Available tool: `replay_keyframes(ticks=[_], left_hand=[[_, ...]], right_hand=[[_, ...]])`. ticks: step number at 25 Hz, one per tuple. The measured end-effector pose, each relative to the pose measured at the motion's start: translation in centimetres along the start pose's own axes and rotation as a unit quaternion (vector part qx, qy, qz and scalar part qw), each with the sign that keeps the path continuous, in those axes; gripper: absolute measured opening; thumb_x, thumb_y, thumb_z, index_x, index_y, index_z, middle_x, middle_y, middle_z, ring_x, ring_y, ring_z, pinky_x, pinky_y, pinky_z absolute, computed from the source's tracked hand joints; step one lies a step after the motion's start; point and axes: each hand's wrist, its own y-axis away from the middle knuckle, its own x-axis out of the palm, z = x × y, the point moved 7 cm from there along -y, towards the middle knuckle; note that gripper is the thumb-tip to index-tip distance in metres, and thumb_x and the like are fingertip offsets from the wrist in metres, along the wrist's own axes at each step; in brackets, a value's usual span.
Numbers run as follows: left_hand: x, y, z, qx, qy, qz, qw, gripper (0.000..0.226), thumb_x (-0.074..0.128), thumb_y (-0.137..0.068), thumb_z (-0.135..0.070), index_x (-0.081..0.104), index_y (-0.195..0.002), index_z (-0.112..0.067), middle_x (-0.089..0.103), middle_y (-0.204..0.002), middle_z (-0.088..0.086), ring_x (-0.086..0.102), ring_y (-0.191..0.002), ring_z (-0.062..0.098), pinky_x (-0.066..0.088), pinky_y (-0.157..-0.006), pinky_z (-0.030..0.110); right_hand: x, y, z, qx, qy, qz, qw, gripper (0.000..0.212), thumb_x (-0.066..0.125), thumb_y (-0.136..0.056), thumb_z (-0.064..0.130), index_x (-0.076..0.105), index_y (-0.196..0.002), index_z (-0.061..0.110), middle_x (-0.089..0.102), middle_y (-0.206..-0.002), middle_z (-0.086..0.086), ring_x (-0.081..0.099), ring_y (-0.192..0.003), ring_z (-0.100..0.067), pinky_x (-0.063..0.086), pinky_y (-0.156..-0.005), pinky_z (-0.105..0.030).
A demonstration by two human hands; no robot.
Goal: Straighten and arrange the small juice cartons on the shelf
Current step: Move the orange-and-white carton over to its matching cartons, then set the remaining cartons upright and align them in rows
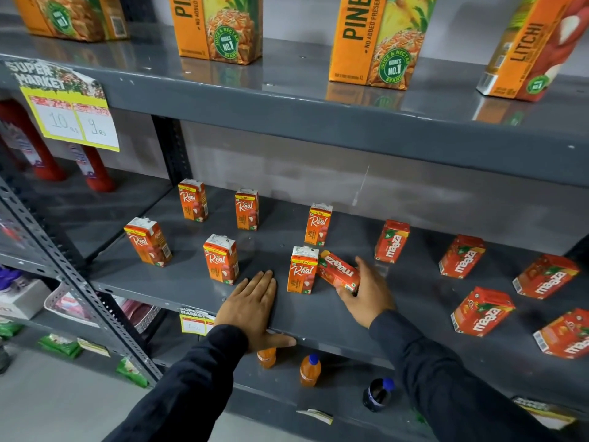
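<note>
the landmark here is the front real carton (302, 269), an orange juice carton standing upright near the front edge of the grey metal shelf (318, 314). just to its right, touching or nearly touching its side, a red maaza carton (338, 273) is tilted over at a slant, and the right hand (369, 291) is closed around its lower end, fingers under and beside it. to the left of the front real carton the left hand (255, 307) lies flat and open on the shelf, palm down, thumb hooked over the shelf's front lip, gripping nothing.

further left of the landmark stand two more real cartons, one just past the left hand (221, 259) and one near the upright post (148, 241), both upright though turned slightly. behind the landmark three real cartons stand in a loose back row (192, 200) (247, 209) (319, 224).

right of the landmark the maaza cartons are scattered: one upright but leaning (392, 240), the others (461, 256) (545, 276) (483, 311) (562, 334) lying or tipped at different angles, well apart from each other.

above the landmark, the upper shelf carries large pineapple cartons (220, 27) and a litchi carton (529, 49). below it, orange soda bottles (309, 370) stand on the lower shelf.
</note>
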Motion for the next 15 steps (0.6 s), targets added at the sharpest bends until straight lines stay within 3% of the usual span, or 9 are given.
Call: replay_keyframes(ticks=[3, 6, 8, 9, 12, 15], left_hand=[[-0.1, 0.0, 0.0, -0.003, -0.001, 0.003, 1.000, 0.132, 0.021, -0.056, -0.101, -0.005, -0.151, -0.012, -0.007, -0.161, 0.008, -0.007, -0.147, 0.022, -0.007, -0.117, 0.040], [-0.1, 0.1, -0.1, -0.005, -0.002, 0.003, 1.000, 0.133, 0.020, -0.055, -0.101, -0.005, -0.151, -0.012, -0.007, -0.162, 0.007, -0.007, -0.147, 0.022, -0.007, -0.117, 0.039], [0.0, 0.1, 0.0, -0.007, -0.004, 0.003, 1.000, 0.133, 0.020, -0.055, -0.101, -0.005, -0.151, -0.012, -0.007, -0.161, 0.007, -0.008, -0.147, 0.022, -0.008, -0.116, 0.038], [0.0, 0.0, 0.0, -0.008, -0.005, 0.002, 1.000, 0.134, 0.019, -0.054, -0.101, -0.005, -0.151, -0.012, -0.007, -0.161, 0.007, -0.008, -0.147, 0.022, -0.009, -0.116, 0.038], [0.2, -0.1, 0.1, -0.011, -0.007, 0.000, 1.000, 0.135, 0.016, -0.053, -0.103, -0.005, -0.151, -0.012, -0.008, -0.161, 0.007, -0.009, -0.147, 0.021, -0.011, -0.115, 0.037], [0.3, -0.2, -0.1, -0.006, -0.008, -0.004, 1.000, 0.137, 0.014, -0.052, -0.103, -0.003, -0.151, -0.011, -0.007, -0.161, 0.006, -0.008, -0.147, 0.021, -0.010, -0.115, 0.037]], right_hand=[[-0.3, 0.2, -0.3, 0.052, 0.031, 0.019, 0.998, 0.071, 0.071, -0.067, 0.051, 0.046, -0.128, 0.022, 0.060, -0.116, -0.005, 0.061, -0.102, -0.026, 0.055, -0.085, -0.045], [-0.6, 1.2, -0.2, 0.088, 0.016, 0.088, 0.992, 0.038, 0.062, -0.054, 0.049, 0.064, -0.081, 0.022, 0.068, -0.079, -0.001, 0.065, -0.072, -0.023, 0.058, -0.070, -0.040], [-1.1, 2.0, -0.6, 0.119, -0.075, 0.102, 0.985, 0.037, 0.060, -0.055, 0.048, 0.066, -0.078, 0.020, 0.069, -0.076, -0.002, 0.065, -0.070, -0.022, 0.055, -0.065, -0.036], [-1.2, 2.6, -1.1, 0.152, -0.176, 0.105, 0.967, 0.037, 0.062, -0.060, 0.046, 0.066, -0.085, 0.019, 0.069, -0.080, -0.003, 0.065, -0.071, -0.022, 0.053, -0.061, -0.034], [-0.6, 5.0, -1.9, 0.214, -0.501, 0.137, 0.827, 0.020, 0.065, -0.080, 0.021, 0.063, -0.098, 0.013, 0.068, -0.085, -0.009, 0.064, -0.058, -0.018, 0.046, -0.044, -0.024], [-1.2, 6.5, -3.1, 0.184, -0.572, 0.099, 0.793, 0.017, 0.067, -0.080, 0.010, 0.061, -0.095, 0.015, 0.064, -0.075, -0.006, 0.055, -0.052, -0.015, 0.040, -0.041, -0.023]])
